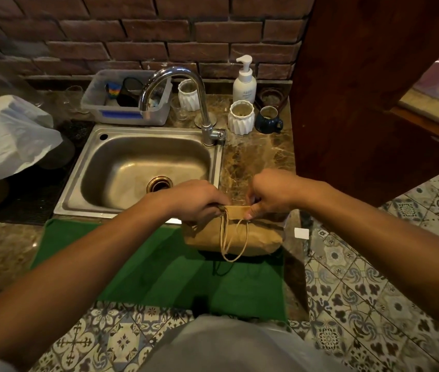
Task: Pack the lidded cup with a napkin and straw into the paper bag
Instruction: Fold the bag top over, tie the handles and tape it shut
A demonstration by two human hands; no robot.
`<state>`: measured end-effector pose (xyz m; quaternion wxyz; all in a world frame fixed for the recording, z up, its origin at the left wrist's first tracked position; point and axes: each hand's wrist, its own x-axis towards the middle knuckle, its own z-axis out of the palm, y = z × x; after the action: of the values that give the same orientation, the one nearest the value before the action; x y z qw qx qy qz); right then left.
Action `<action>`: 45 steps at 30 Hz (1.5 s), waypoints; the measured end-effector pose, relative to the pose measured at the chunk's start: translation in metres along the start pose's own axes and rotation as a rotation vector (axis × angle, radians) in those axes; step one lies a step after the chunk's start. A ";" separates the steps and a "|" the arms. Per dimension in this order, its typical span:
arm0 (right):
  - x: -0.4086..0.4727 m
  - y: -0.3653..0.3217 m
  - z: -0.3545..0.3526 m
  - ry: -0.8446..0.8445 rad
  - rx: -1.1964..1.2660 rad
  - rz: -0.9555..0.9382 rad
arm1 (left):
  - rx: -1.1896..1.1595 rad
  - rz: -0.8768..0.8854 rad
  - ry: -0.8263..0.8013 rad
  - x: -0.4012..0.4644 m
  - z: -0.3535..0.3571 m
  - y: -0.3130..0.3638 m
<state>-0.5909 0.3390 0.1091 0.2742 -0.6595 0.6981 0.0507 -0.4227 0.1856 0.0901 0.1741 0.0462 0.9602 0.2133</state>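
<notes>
While your two hands meet over the top of the paper bag [233, 237], each pinches its folded upper edge: your left hand [194, 201] curls its fingers round the left end of the fold, and your right hand [272, 193] presses the right end between thumb and curled fingers. Under your hands the bag stands on the far right part of a green mat [159, 267] that lies on the marble tabletop [253, 157]. Its top is folded shut, so you cannot see the cup, napkin or straw. Two twine handles [233, 240] hang down the near face of the bag, below your thumbs.

Just beyond your left hand lies a steel sink [143, 162], its faucet [186, 98] arching over the basin. Farther past your right hand stand two white ribbed cups [241, 116], a dark blue mug [268, 119] and a white pump bottle [244, 81]. Well beyond your left hand, a clear plastic bin [127, 96] sits against the brick wall [132, 30], and far off to your left a white plastic bag [6, 135] rests on the tabletop. To the right of your right hand, a small white card [301, 233] lies near the tabletop's edge.
</notes>
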 end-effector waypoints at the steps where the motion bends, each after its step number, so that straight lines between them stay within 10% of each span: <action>1: -0.001 -0.001 0.001 0.015 -0.032 -0.007 | -0.015 0.005 0.003 0.001 0.002 -0.001; 14: -0.003 0.002 0.015 0.314 -0.044 -0.145 | -0.175 -0.112 -0.052 0.024 0.000 0.008; 24: -0.022 0.046 0.027 0.184 0.173 0.084 | -0.138 -0.032 0.111 0.015 0.004 -0.010; 35: -0.025 0.029 0.029 0.422 0.067 -0.042 | -0.079 -0.050 0.130 0.048 0.007 0.014; 45: -0.026 0.024 0.021 0.273 0.089 -0.071 | 0.004 -0.099 0.203 0.044 0.011 0.027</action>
<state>-0.6075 0.3743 0.0959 0.2071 -0.6717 0.7067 -0.0802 -0.4600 0.2214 0.0782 0.0860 -0.0229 0.9745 0.2061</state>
